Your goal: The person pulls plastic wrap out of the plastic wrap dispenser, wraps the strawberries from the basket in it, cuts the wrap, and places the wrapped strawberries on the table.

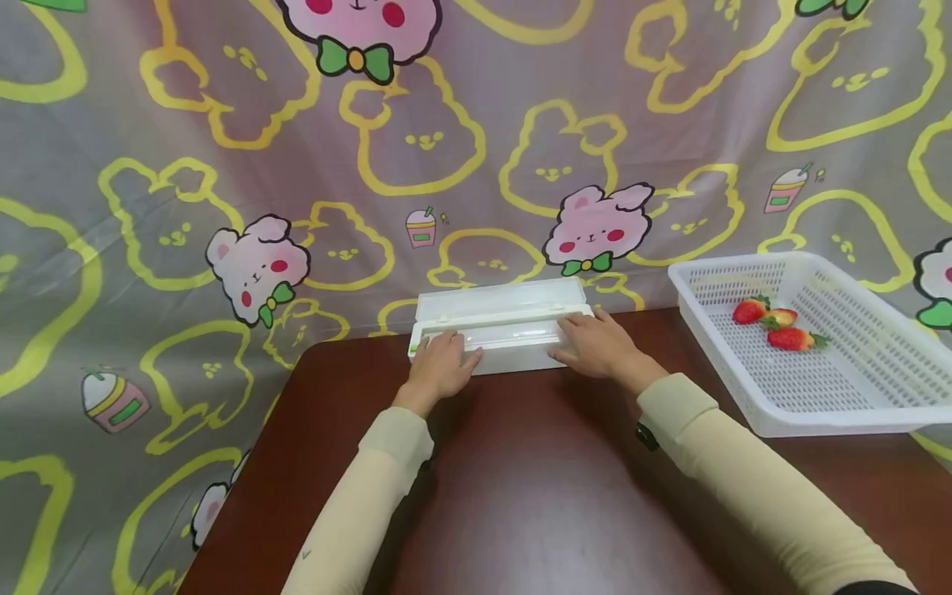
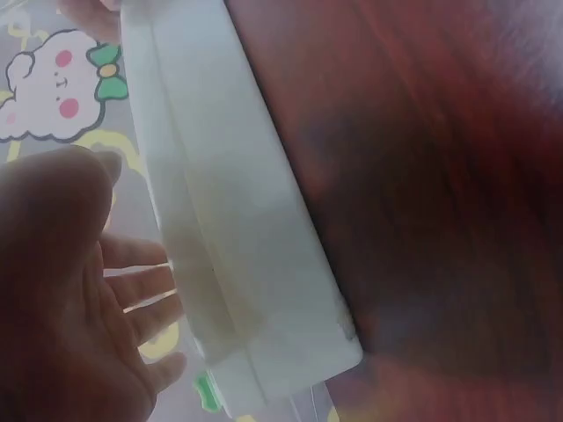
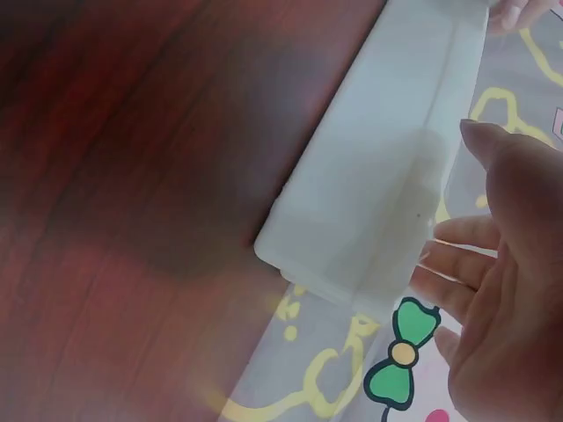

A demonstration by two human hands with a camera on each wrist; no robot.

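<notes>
Both hands' fingers [image 1: 446, 351] flat on white box [image 1: 498, 326], strawberry basket [image 1: 818, 364] rightward.

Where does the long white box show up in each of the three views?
Head: white box at the table's far edge, centre, between both hands.
Left wrist: runs diagonally down the middle.
Right wrist: upper right, slanting.
Shared landmark: the dark red table.

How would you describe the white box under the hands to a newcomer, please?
On the dark red table, at its far edge against the cartoon cloth, lies a long white dispenser box. Unlike the perforated basket beside it, it is narrow, solid-walled, its lid open.
</notes>
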